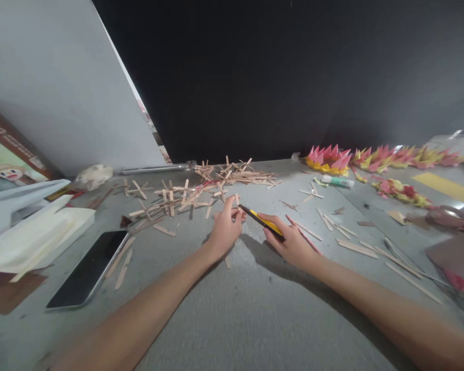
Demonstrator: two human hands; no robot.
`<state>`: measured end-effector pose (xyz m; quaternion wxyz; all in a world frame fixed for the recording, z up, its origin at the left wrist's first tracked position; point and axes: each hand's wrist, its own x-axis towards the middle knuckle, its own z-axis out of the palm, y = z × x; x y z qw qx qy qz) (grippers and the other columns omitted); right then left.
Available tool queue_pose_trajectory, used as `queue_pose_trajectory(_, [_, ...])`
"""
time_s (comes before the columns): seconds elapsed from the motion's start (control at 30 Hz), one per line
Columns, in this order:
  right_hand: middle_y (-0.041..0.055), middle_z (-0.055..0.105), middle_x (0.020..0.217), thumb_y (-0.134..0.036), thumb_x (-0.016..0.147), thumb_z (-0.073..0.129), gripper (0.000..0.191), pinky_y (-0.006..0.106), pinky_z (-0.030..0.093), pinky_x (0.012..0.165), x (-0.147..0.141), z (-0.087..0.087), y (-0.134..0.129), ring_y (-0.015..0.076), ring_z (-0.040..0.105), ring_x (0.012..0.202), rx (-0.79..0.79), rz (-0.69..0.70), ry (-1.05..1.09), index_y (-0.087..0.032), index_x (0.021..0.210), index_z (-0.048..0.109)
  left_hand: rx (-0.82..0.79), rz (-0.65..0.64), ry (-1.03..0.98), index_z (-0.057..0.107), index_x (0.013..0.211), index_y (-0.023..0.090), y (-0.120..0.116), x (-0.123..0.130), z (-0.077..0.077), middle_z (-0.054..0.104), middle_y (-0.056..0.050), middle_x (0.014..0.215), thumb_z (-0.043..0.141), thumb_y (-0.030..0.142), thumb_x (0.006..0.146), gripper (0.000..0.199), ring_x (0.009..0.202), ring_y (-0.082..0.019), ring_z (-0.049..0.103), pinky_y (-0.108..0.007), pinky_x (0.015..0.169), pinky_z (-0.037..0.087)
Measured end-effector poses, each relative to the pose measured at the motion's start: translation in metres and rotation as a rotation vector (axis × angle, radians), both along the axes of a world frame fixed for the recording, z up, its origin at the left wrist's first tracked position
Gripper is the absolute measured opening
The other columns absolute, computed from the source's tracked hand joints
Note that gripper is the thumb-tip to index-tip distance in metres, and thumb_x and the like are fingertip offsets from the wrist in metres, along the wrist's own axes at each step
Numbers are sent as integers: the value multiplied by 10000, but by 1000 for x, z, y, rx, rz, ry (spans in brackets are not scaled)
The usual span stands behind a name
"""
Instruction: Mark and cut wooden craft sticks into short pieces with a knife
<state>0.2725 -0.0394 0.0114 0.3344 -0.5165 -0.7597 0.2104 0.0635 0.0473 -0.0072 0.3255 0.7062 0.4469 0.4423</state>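
Note:
Between the thumb and fingers of my left hand point(227, 226) is a short wooden craft stick point(237, 200), its tip pointing up. My right hand point(292, 241) is closed round a yellow and black utility knife point(269, 224). The knife's front end meets the held stick close to my left fingertips; the blade itself is too small to make out. A thin red stick point(303, 235) lies by my right hand, and I cannot tell whether it touches the fingers. Just beyond both hands spreads a pile of craft sticks point(251, 176), some joined into crosses.
On the left are a phone point(90, 268), a white tray point(77, 226) and a crumpled plastic bag point(95, 176). To the right stand pink and yellow paper crowns point(328, 161), a glue stick point(337, 181) and a tape roll point(448, 215). A black panel point(255, 77) closes off the back.

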Motion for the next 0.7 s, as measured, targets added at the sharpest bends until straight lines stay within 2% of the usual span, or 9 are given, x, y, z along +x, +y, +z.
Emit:
queue_pose_trajectory(0.1, [71, 801, 1074, -396, 1056, 458, 453, 244, 531, 637, -1, -2, 0, 154, 702, 650, 21, 0, 24, -252, 1470, 571, -77, -42, -142, 489, 1310, 209, -2, 4, 2, 764, -15, 796, 596, 310, 967, 374, 713, -207, 786, -317, 700, 624])
queue_pose_trajectory(0.2, [72, 804, 1053, -380, 1050, 465, 442, 255, 535, 636, -2, -3, -1, 147, 671, 591, 35, -13, 29, -243, 1454, 578, -128, -94, -239, 450, 1315, 208, -2, 5, 5, 751, -2, 767, 595, 329, 971, 392, 672, -200, 778, -311, 673, 627])
queue_pose_trajectory(0.4, [97, 780, 1220, -391, 1055, 467, 422, 274, 563, 696, 0, -8, 1, 192, 765, 807, 48, 6, 55, -270, 1445, 572, -41, -53, -39, 519, 1324, 213, -1, -1, 6, 774, -28, 846, 570, 257, 968, 363, 723, -189, 782, -306, 715, 629])
queue_pose_trajectory(0.47, [94, 784, 1209, -394, 1056, 468, 425, 274, 560, 682, 1, -8, 1, 191, 764, 787, 42, 10, 48, -271, 1450, 569, -54, -58, -48, 519, 1309, 214, -1, -1, 5, 766, -21, 827, 574, 255, 966, 350, 709, -189, 781, -303, 707, 628])
queue_pose_trajectory(0.6, [95, 798, 1145, -389, 1052, 472, 432, 268, 548, 663, -1, -4, 1, 174, 732, 687, 54, 1, 33, -249, 1448, 576, -154, -98, -223, 440, 1322, 210, -2, 4, 4, 732, 6, 753, 589, 298, 973, 389, 676, -206, 782, -311, 664, 634])
queue_pose_trajectory(0.7, [75, 806, 1063, -380, 1047, 471, 429, 256, 520, 619, -3, -2, 0, 159, 690, 611, 48, -12, 24, -243, 1438, 582, -133, -88, -229, 453, 1323, 210, -4, 5, 5, 731, 7, 762, 589, 294, 972, 385, 682, -200, 782, -318, 687, 644])
